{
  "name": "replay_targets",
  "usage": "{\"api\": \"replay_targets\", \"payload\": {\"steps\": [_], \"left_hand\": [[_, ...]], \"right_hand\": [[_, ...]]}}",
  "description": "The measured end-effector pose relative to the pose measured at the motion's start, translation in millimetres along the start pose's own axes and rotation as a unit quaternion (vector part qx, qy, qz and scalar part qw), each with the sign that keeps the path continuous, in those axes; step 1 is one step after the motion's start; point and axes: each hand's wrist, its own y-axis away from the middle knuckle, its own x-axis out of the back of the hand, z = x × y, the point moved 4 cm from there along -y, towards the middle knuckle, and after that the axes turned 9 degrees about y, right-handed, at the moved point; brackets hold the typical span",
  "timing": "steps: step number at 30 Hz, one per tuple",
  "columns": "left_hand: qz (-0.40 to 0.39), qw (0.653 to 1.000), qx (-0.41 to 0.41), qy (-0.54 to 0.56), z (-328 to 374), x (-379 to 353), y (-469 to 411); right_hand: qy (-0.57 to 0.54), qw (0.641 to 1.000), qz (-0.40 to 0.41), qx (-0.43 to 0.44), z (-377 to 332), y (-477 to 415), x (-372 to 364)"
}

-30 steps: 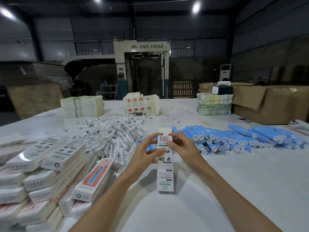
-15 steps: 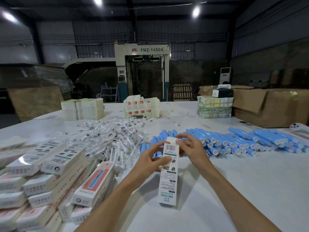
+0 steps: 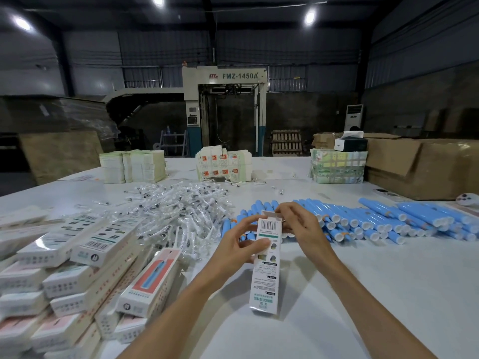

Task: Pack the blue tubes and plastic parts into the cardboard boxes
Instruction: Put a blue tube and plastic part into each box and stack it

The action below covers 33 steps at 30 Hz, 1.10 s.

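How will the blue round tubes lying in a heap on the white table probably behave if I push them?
The blue round tubes are cylinders lying on their sides, so they would probably roll. They lie loosely piled on the white table, so the heap may spread.

1. The inside of my box (image 3: 267, 257) is hidden, and its small print is too fine to read.
2. My right hand (image 3: 298, 225) covers part of its top flap; my left hand (image 3: 237, 244) has fingers out of sight behind it.
3. The tubes (image 3: 363, 221) behind both hands are hidden.
4. The packed boxes (image 3: 64, 278) are cut off left and bottom.
5. The carton (image 3: 427, 167) and a white object (image 3: 467, 199) are cut off at right; I cannot tell what the object is.
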Motion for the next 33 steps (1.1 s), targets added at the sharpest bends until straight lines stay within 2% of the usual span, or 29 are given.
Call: {"api": "replay_targets", "payload": {"steps": [6,11,22,33], "left_hand": [[-0.021,0.999,-0.011,-0.032,5,-5,0],[-0.023,0.998,-0.017,-0.051,6,-4,0],[-0.009,1.0,-0.007,-0.013,2,-3,1],[-0.023,0.996,-0.014,-0.082,6,-5,3]], "right_hand": [[-0.065,0.992,0.066,-0.086,0,-4,1],[-0.101,0.991,0.023,-0.079,-2,-3,1],[-0.123,0.984,-0.043,-0.121,0,-3,5],[-0.106,0.984,-0.059,-0.133,-9,0,9]]}}
